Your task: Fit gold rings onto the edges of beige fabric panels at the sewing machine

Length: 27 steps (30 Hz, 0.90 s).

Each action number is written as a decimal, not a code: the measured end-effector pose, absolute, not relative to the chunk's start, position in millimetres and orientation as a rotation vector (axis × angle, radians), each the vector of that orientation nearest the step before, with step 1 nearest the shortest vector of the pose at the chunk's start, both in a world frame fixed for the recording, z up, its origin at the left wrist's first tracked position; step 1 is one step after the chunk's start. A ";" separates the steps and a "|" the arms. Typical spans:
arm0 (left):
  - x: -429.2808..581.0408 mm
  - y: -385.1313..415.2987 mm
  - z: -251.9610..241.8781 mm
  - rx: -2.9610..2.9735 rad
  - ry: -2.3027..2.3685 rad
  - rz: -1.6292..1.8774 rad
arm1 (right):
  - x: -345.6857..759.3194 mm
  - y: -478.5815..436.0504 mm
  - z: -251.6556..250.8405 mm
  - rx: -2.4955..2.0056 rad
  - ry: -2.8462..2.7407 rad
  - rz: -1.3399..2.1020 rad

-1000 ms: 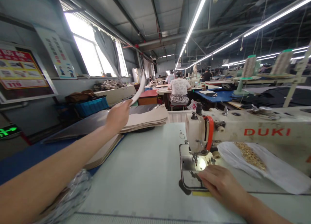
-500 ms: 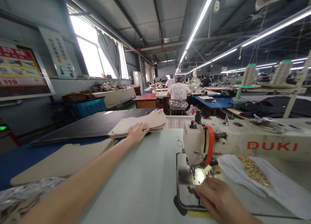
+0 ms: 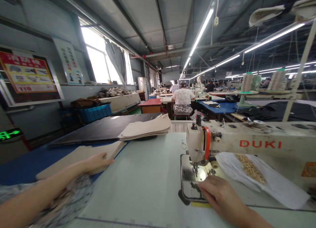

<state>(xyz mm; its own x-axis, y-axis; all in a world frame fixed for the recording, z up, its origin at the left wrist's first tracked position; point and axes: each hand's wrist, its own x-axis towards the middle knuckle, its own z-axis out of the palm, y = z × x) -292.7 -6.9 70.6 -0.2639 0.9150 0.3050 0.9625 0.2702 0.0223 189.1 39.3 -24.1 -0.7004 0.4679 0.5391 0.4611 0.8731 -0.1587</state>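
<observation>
My left hand lies with fingers stretched out on the near stack of beige cut pieces at the table's left edge. A second stack of beige pieces sits farther back, untouched. My right hand rests palm down, fingers curled, on the metal plate of the white DUKI sewing machine, just in front of the needle; nothing shows in it. A yellow strip peeks out beside that hand.
A white sheet with a heap of small gold pieces lies under the machine arm. A dark board covers the blue side table. A person sits with their back to me at a far table. Thread cones stand at right.
My left hand has come back from the far beige stack to the near one. Earlier it held up a single beige piece and laid it down. My right hand stayed at the needle plate.
</observation>
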 end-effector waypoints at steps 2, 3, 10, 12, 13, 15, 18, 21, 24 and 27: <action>-295.6 -21.2 57.5 -1.690 -2.419 -0.241 | 189.0 38.0 -23.5 -0.663 -2.454 0.009; -295.3 -25.1 53.0 -1.662 -2.466 -0.222 | 189.4 37.7 -23.8 -0.658 -2.456 0.006; -285.2 -35.0 70.5 -1.550 -2.527 -0.256 | 195.4 39.0 -31.5 -0.645 -2.455 -0.022; -279.8 -44.7 84.7 -1.464 -2.484 -0.301 | 195.8 38.6 -31.5 -0.647 -2.449 -0.044; -276.7 -50.8 92.7 -1.404 -2.457 -0.330 | 195.6 38.1 -30.9 -0.646 -2.444 -0.056; -268.9 -63.6 110.2 -1.277 -2.385 -0.397 | 194.5 37.0 -29.2 -0.638 -2.435 -0.078; -248.8 -78.7 135.0 -1.200 -2.256 -0.457 | 193.6 36.5 -29.9 -0.620 -2.436 -0.095; -212.0 -86.5 142.8 -1.347 -2.148 -0.384 | 196.5 40.3 -37.6 -0.592 -2.417 -0.121; -157.0 -94.1 118.3 -1.526 -2.107 -0.242 | 201.8 48.0 -45.1 -0.525 -2.359 -0.191; -91.1 -103.8 69.0 -1.877 -1.761 0.036 | 201.4 48.9 -42.3 -0.408 -2.326 -0.249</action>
